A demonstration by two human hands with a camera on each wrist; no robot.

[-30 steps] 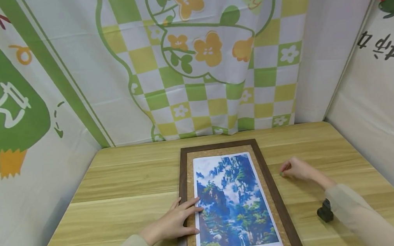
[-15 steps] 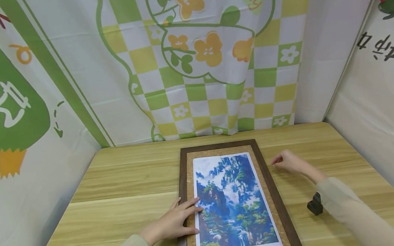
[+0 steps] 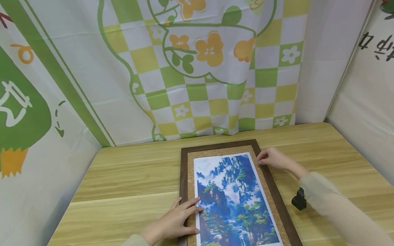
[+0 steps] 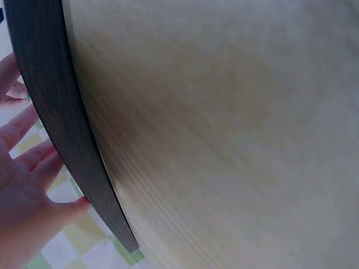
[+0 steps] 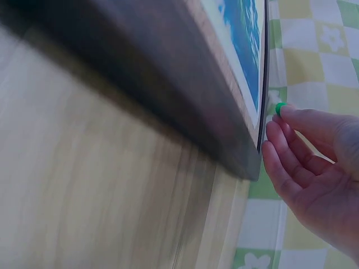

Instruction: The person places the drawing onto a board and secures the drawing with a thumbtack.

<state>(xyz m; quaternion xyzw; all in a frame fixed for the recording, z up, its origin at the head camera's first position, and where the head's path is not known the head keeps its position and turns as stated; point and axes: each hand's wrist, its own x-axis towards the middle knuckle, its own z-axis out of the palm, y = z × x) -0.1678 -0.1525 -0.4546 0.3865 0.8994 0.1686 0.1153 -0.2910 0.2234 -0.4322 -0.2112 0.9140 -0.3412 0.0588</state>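
A print of blue mountains (image 3: 232, 202) lies on a cork board (image 3: 206, 153) with a dark brown wooden frame (image 3: 274, 184). My left hand (image 3: 174, 222) rests across the frame's left side, fingers spread, their tips on the print's left edge. Between thumb and fingertips, my right hand (image 3: 277, 159) pinches a small green push pin (image 5: 280, 109); its point cannot be made out. That hand is over the board's upper right side, close to the print's top right corner. In the left wrist view, the frame (image 4: 61, 101) covers parts of the left fingers.
The board lies on a light wooden table (image 3: 118, 184). A patterned curtain (image 3: 210, 110) hangs behind the table's far edge, with printed cloth walls on both sides. A small black device (image 3: 299, 200) is at the right wrist.
My right hand has moved left and a little away from me, from the bare table to the board's upper right edge, still pinching the push pin. My left hand has stayed put.
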